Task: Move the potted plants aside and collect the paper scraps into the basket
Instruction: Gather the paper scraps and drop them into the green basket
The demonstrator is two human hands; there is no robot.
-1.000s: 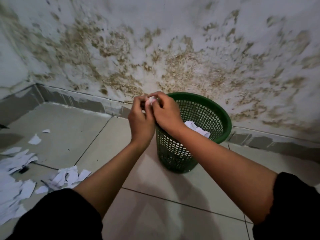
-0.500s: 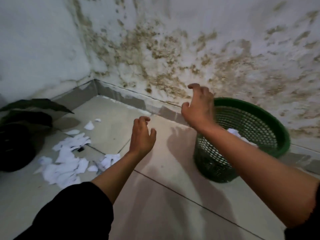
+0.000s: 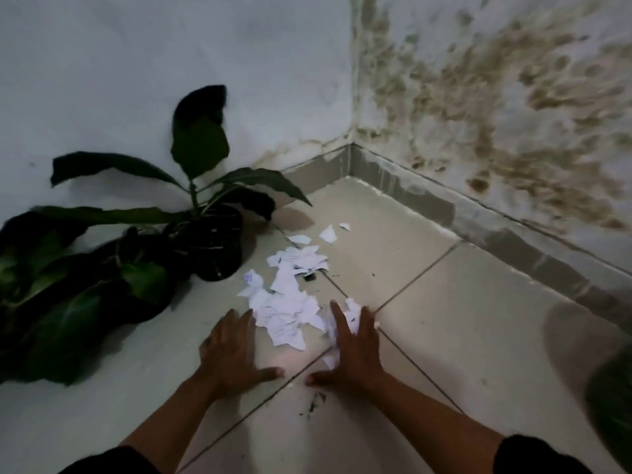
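Loosely heaped white paper scraps (image 3: pixel 287 302), seemingly printed

Floor tiles (image 3: pixel 461 302): smooth, pale, slightly glossy. Paper scraps (image 3: pixel 287 302): thin white matt paper, creased, some printed. Wall (image 3: pixel 496 97): matt painted plaster, rough with brown staining. Plant leaves (image 3: pixel 198 142): dark, faintly glossy.
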